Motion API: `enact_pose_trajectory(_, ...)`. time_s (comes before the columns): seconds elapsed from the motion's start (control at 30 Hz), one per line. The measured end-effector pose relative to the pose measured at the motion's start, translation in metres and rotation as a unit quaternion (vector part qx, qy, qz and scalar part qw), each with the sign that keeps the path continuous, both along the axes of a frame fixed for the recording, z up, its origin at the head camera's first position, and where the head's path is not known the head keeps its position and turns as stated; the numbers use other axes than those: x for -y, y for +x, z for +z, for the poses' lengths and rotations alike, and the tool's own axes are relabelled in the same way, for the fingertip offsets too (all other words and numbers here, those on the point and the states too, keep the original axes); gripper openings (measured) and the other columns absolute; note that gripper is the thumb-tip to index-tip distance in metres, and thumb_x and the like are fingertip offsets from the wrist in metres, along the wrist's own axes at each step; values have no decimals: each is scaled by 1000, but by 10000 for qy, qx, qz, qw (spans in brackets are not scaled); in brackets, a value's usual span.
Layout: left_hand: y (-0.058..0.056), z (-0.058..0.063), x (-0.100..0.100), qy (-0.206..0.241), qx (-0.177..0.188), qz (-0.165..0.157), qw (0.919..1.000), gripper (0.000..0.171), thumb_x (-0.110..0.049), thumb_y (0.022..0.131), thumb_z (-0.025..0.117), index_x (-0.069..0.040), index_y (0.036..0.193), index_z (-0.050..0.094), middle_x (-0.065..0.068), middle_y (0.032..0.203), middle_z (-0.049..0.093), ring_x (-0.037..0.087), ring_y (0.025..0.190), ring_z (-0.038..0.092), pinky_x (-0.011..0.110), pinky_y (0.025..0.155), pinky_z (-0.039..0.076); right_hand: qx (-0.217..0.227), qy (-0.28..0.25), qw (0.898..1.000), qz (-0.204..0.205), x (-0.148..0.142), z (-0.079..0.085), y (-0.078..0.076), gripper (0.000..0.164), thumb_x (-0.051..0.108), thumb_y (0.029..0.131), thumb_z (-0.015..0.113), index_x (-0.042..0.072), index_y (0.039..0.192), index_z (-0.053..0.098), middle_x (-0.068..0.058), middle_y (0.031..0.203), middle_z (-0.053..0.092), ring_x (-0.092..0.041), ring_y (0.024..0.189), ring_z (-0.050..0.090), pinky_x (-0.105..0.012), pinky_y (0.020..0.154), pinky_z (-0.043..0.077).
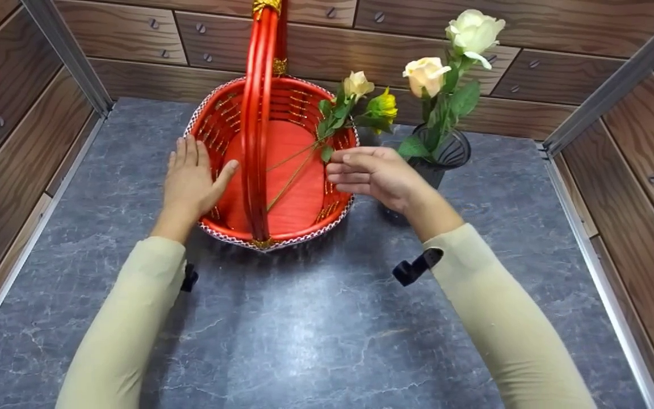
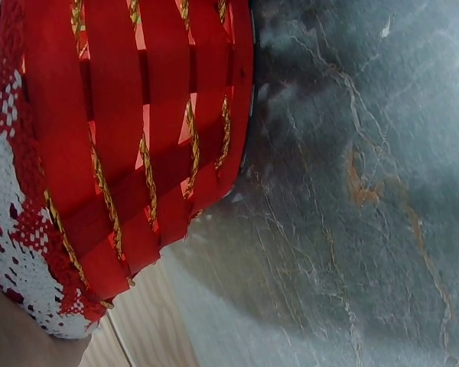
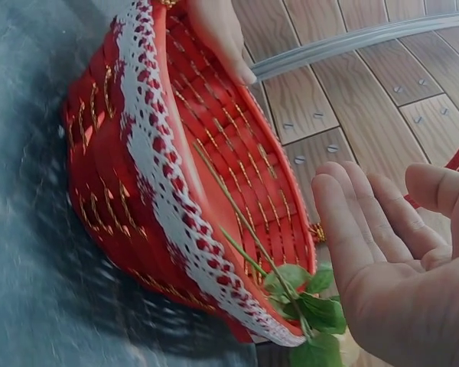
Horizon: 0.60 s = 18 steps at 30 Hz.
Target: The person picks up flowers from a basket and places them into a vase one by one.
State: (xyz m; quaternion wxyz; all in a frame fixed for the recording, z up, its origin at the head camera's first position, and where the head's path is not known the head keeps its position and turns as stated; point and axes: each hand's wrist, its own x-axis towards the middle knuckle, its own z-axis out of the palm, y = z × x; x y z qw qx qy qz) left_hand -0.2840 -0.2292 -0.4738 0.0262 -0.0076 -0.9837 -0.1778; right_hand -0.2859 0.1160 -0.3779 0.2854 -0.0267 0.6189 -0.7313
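A red woven basket [image 1: 296, 196] with a tall arched handle [image 1: 256, 125] and a white lace rim stands on the grey tabletop. My left hand [image 1: 189, 176] rests on its left rim, fingers straight and thumb apart. Over the right rim hovers my right hand [image 1: 381, 173], its fingers fairly straight and nothing held in it. Two flowers lean in the basket, heads over its far right rim: a cream rose [image 1: 357, 85] and a yellow flower [image 1: 382, 108]. In the right wrist view, their stems [image 3: 237, 199] cross the basket's inside beside the right hand [image 3: 402, 267].
Right of the basket stands a dark ribbed vase [image 1: 455, 150] holding a peach rose [image 1: 426, 76] and a white rose [image 1: 474, 34]. Wood-patterned panels [image 1: 418, 34] wall the back and both sides. Grey tabletop [image 1: 304, 341] lies in front of the basket.
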Motion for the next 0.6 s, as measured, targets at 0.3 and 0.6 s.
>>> enact_pose_trajectory(0.3,0,0,0,6,-22,-34,10000,102,-74,96,19,10,155,12,29,163,3,42,152,-5,55,123,-1,225,-93,9996,-158,13,-16,-1,36,15,104,53,-5,133,58,-27,135,59,-29,110,69,-44,100,51)
enact_pose_trajectory(0.6,1,1,-1,-40,-107,-4,9999,100,-72,97,21,10,154,15,30,163,6,44,152,-3,56,123,3,736,-752,9921,-683,26,-30,-6,39,20,105,49,-4,136,56,-20,131,64,-32,122,62,-47,107,45)
